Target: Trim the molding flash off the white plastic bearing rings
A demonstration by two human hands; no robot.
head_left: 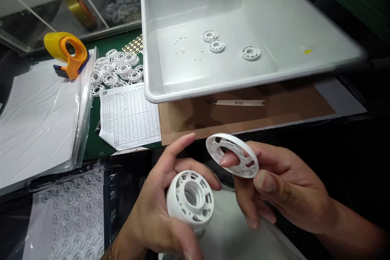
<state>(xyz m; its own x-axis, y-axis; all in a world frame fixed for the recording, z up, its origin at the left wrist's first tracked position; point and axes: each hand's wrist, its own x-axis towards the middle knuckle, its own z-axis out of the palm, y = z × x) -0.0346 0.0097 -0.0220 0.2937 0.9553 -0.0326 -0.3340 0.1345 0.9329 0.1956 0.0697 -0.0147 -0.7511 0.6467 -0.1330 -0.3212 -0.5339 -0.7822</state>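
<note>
My left hand (158, 207) cradles a stack of white plastic rings (173, 201), its top ring facing up toward me with cut-out windows around a round centre hole. My right hand (283, 187) pinches a single white plastic ring (248, 150) at its rim, thumb on the near edge and a fingertip poking through the centre hole. That ring is tilted and held apart from the stack, a little above and to its right. How many rings make up the stack is hard to tell.
A large white tub (189, 75) holds three rings and small white bits. Left of it lie a pile of rings (122, 67), a printed form (129, 118), an orange tape dispenser (73, 59) and bagged white sheets (39, 109). A craft knife (240, 102) rests on brown cardboard (289, 101).
</note>
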